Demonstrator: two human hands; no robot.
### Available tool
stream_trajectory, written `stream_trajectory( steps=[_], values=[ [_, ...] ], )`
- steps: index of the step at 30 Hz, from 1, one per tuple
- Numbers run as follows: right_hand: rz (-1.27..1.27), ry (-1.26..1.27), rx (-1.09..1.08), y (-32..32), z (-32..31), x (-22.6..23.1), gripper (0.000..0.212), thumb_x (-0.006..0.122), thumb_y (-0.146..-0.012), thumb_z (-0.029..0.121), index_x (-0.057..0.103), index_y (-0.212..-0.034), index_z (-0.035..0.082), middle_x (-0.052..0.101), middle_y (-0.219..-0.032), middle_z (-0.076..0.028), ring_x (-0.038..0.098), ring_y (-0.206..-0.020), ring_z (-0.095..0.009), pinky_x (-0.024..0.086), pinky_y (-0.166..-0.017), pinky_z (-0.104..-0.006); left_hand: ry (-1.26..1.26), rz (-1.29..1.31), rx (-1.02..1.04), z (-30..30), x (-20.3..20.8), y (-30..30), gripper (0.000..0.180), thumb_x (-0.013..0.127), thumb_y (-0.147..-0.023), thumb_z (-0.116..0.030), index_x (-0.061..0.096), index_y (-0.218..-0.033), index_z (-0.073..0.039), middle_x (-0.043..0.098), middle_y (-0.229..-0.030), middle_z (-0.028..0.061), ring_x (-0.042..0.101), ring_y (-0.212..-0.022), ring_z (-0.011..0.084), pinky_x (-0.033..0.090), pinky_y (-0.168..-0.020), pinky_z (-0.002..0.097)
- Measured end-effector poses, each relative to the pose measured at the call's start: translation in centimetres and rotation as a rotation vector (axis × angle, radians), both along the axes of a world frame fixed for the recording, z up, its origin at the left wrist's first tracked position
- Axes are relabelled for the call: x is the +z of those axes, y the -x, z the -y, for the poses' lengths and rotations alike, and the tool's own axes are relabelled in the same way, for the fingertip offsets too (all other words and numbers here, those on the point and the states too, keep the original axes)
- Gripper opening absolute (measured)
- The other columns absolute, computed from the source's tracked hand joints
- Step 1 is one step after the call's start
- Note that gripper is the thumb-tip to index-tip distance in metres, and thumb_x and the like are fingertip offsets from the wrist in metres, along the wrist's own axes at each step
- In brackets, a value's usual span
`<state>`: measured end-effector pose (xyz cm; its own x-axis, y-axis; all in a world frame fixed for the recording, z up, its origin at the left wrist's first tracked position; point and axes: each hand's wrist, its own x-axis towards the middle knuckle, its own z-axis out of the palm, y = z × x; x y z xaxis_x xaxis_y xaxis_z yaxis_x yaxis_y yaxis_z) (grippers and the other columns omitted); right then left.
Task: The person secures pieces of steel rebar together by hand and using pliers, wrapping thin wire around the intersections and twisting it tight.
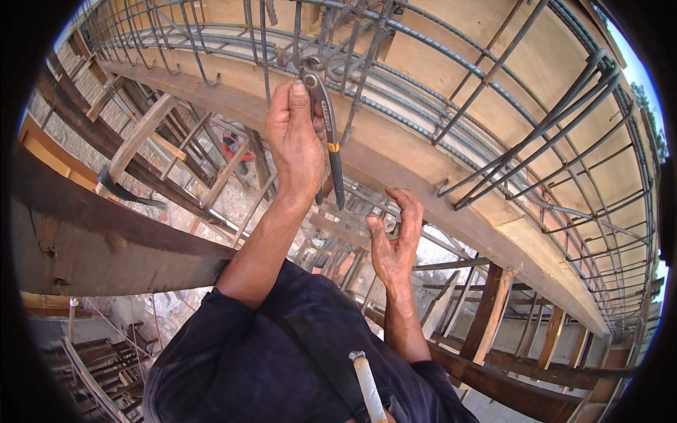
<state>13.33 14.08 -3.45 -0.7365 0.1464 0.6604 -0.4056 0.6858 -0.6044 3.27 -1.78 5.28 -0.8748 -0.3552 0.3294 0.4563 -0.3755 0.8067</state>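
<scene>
Raised in front of me, my left hand [295,144] is closed around a pair of end-cutting pincers [326,116], its thumb up by the jaws. The dark metal head points up against the steel bars, and the handles hang downward past the fingers. Whether the jaws bite on any wire is too small to tell. Lower and to the right, my right hand [398,243] holds nothing that I can see, thumb and curled fingers apart, a little away from the handle ends. Right behind the pincers runs a rebar cage [423,116] of ribbed long bars and thinner stirrups.
A wooden formwork board [423,176] backs the cage and curves across the view. A thick dark beam [127,247] crosses at left. Below are wooden props [486,314] and scaffolding, with a drop to the ground. A lit cigarette [368,386] juts in at the bottom.
</scene>
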Motion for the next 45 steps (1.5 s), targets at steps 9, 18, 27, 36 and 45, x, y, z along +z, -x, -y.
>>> stream_trajectory(
  steps=[9,18,27,36,45],
  values=[
    [0.134,0.366,0.194,0.4,2.8,2.1,0.021,0.079,-0.086,0.004,0.074,-0.106,-0.002,0.076,-0.092,-0.014,0.073,-0.08,-0.019,0.057,-0.071,-0.0297,0.064,-0.054,-0.062,-1.2,0.7,-1.1,0.03,0.051,-0.109,-0.033,0.062,-0.104,-0.005,0.053,-0.076,-0.0037,0.045,-0.064,0.0032,0.039,-0.056,0.0212],
    [0.291,0.709,0.378,0.5,3.8,4.0,0.015,0.071,-0.093,0.0,0.067,-0.105,-0.007,0.073,-0.088,-0.011,0.07,-0.075,-0.015,0.058,-0.071,-0.0267,0.072,-0.006,-0.17,-1.3,0.5,-1.4,0.031,0.05,-0.109,-0.032,0.063,-0.106,-0.005,0.052,-0.072,-0.0058,0.046,-0.058,-0.0001,0.036,-0.047,0.0172],
    [0.536,0.909,0.643,0.2,1.7,4.9,0.021,0.072,-0.09,-0.003,0.069,-0.11,-0.006,0.075,-0.096,-0.012,0.071,-0.084,-0.015,0.059,-0.079,-0.0283,0.065,0.017,-0.254,-1.1,0.6,-1.2,0.032,0.051,-0.108,-0.037,0.063,-0.105,-0.007,0.057,-0.071,-0.003,0.049,-0.057,0.0011,0.039,-0.049,0.0175],
    [0.529,0.686,0.566,-0.2,2.1,6.3,0.021,0.077,-0.089,0.004,0.073,-0.108,-0.005,0.075,-0.088,-0.006,0.068,-0.08,-0.008,0.056,-0.071,-0.0223,0.302,-0.053,-0.018,-1.4,1.4,-2.8,0.033,0.05,-0.109,-0.035,0.064,-0.105,-0.005,0.059,-0.075,-0.0029,0.047,-0.06,0.0005,0.035,-0.052,0.0185],
    [0.704,0.737,0.613,2.3,-0.2,3.8,0.012,0.07,-0.084,0.0,0.072,-0.096,-0.001,0.069,-0.076,-0.003,0.061,-0.066,-0.007,0.049,-0.06,-0.0238,0.243,0.081,-0.405,-1.8,0.9,-3.1,0.033,0.053,-0.108,-0.035,0.065,-0.105,-0.005,0.056,-0.065,-0.0027,0.046,-0.055,0.0023,0.034,-0.047,0.0195]
  ],
)
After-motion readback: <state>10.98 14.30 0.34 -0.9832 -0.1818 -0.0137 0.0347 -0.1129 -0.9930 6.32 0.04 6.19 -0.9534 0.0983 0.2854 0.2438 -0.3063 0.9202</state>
